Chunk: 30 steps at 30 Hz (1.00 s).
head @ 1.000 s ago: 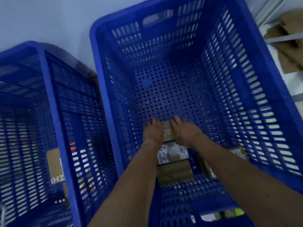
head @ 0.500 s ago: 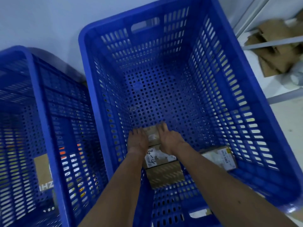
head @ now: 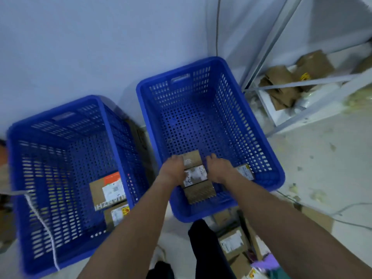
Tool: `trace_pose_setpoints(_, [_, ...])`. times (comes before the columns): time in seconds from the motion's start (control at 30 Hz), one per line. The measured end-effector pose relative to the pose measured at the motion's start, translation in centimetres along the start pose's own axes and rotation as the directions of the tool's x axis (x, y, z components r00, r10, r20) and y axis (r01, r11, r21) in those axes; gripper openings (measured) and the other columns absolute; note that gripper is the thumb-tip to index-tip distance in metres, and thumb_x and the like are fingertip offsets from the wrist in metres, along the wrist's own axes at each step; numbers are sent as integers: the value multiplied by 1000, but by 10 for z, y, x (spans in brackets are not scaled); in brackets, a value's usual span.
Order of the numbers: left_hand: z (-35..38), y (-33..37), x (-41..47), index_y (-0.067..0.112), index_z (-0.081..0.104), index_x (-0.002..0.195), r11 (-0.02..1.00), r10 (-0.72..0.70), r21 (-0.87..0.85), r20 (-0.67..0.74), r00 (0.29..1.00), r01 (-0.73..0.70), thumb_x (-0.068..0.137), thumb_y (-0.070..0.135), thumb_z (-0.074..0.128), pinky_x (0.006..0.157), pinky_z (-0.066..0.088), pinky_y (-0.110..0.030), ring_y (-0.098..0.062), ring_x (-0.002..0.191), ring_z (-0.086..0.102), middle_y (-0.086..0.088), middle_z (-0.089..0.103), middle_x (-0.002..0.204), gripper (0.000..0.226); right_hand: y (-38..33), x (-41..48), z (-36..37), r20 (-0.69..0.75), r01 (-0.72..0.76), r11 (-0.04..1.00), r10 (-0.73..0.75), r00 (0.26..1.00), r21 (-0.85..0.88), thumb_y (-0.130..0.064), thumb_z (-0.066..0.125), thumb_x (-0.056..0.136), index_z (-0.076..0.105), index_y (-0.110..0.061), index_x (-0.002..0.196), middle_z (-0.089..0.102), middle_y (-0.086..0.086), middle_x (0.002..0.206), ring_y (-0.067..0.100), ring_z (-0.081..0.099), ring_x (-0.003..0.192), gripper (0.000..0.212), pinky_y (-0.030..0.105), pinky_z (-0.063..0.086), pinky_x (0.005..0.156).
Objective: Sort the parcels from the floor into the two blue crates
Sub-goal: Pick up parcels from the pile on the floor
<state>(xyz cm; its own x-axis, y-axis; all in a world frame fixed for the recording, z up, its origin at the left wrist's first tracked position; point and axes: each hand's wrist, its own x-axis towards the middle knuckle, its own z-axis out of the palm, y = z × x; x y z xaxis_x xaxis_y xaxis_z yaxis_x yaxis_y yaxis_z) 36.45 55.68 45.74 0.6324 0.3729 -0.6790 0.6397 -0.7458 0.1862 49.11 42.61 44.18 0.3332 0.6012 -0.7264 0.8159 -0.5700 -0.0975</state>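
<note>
Two blue crates stand by the wall: the right crate (head: 267, 158) and the left crate (head: 20, 178). Inside the right crate, my left hand (head: 173, 171) and my right hand (head: 220, 170) press on either side of a long brown parcel (head: 196, 174) with a white label. A second small parcel (head: 245, 172) lies in that crate to the right of my right hand. In the left crate lie an orange-topped box (head: 108, 188) and a smaller labelled box (head: 118, 215) below it.
More cardboard parcels (head: 233, 241) lie on the floor below the right crate, beside my dark trouser leg (head: 205, 248). A metal shelf frame (head: 302, 81) with flattened cardboard (head: 281, 77) stands at the upper right. A white cord (head: 44, 224) hangs over the left crate.
The view has pulled back and up, so both crates and the floor now show. My hands stay on the long parcel inside the right crate.
</note>
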Motion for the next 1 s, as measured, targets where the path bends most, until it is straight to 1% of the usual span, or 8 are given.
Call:
trace_pose_setpoints(0.1, [-25,-2,-55,7,38,140,998,2,-61,-55,998,-6,93,39,64,101,42,-43,-35,126,47,-17,45,136,62,-6,-62,-32,-27,-11,1000,12,1000,8,-32,53,98,35,-7,139,42,14,135,33,56,108,51,44,47,83])
trace_pose_setpoints(0.2, [-36,-10,-105,8,39,141,996,32,-83,-126,991,-43,89,43,68,104,42,-40,-33,127,47,-15,46,137,69,-9,-116,-34,-91,-30,999,33,995,34,-41,55,96,36,-9,142,43,12,137,32,55,114,59,45,49,91])
trace_pose_setpoints(0.37, [-45,-11,-178,15,34,150,978,188,-48,-207,960,-202,90,50,65,105,42,-40,-31,131,46,-11,40,147,77,-16,-213,-8,-220,-132,984,155,963,116,-48,57,90,41,-15,140,49,8,134,30,52,118,62,42,48,93])
trace_pose_setpoints(0.43, [-38,-11,-204,16,35,150,960,273,3,-214,938,-279,88,53,65,104,43,-40,-29,131,46,-10,40,147,79,-24,-251,15,-233,-176,965,220,947,195,-50,59,88,40,-16,142,45,8,141,29,48,124,67,42,47,97])
trace_pose_setpoints(0.53, [-17,-10,-242,18,36,151,940,339,36,-194,921,-339,86,53,67,100,43,-37,-28,128,46,-8,40,144,79,-38,-307,60,-227,-243,919,319,920,310,-53,60,86,34,-18,148,38,7,147,29,47,126,76,41,46,98])
trace_pose_setpoints(0.67, [26,2,-284,18,38,149,911,412,92,-169,896,-402,85,50,70,103,42,-39,-27,134,42,-8,39,150,79,-56,-377,126,-198,-356,850,453,869,388,-62,59,82,33,-22,148,41,7,143,29,49,126,81,41,44,97])
trace_pose_setpoints(0.8, [77,32,-323,18,34,152,866,487,162,-61,871,-472,85,54,69,105,40,-38,-25,137,40,-6,37,152,83,-65,-448,204,-75,-451,731,561,825,512,-59,61,86,28,-18,151,38,11,150,33,44,132,83,41,42,101])
trace_pose_setpoints(1.0, [164,96,-375,19,42,144,808,550,183,104,828,-560,82,51,70,102,43,-39,-28,130,46,-6,43,141,74,-64,-548,305,9,-532,600,659,752,598,-47,64,87,42,-15,140,49,11,137,30,51,124,66,35,43,96])
